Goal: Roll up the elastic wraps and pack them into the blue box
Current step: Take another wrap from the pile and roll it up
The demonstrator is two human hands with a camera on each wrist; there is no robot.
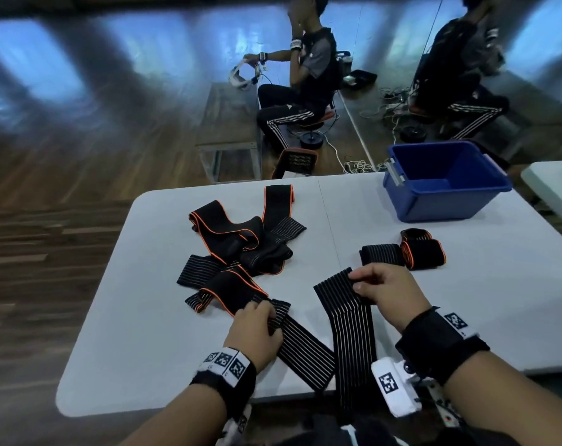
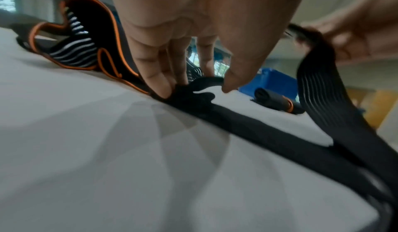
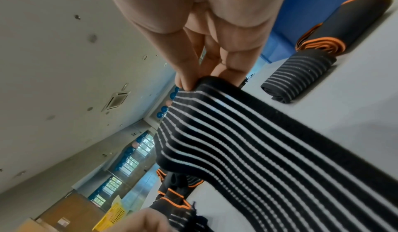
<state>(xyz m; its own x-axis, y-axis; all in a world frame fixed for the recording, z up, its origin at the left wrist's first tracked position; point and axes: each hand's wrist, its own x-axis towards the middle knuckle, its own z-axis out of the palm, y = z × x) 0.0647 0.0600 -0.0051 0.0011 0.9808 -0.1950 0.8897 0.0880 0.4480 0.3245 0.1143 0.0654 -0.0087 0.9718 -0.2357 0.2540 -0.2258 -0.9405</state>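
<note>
Pinching one end of a black white-striped wrap [image 1: 347, 320] in each, the left hand [image 1: 257, 329] presses its end onto the desk [image 1: 144, 333] while the right hand [image 1: 389, 294] lifts the other end clear of it. Just beyond the left hand lies a tangled pile of wraps [image 1: 241, 246]. Beyond the right hand sit three rolled wraps [image 1: 405, 251], then the blue box [image 1: 443, 178].

Your held wrap [image 1: 350, 320] black with thin white stripes, loose pile [image 1: 241, 246] black, orange-edged or white-striped, box [image 1: 443, 181] at far right corner blue, table [image 1: 150, 317] pale grey.
</note>
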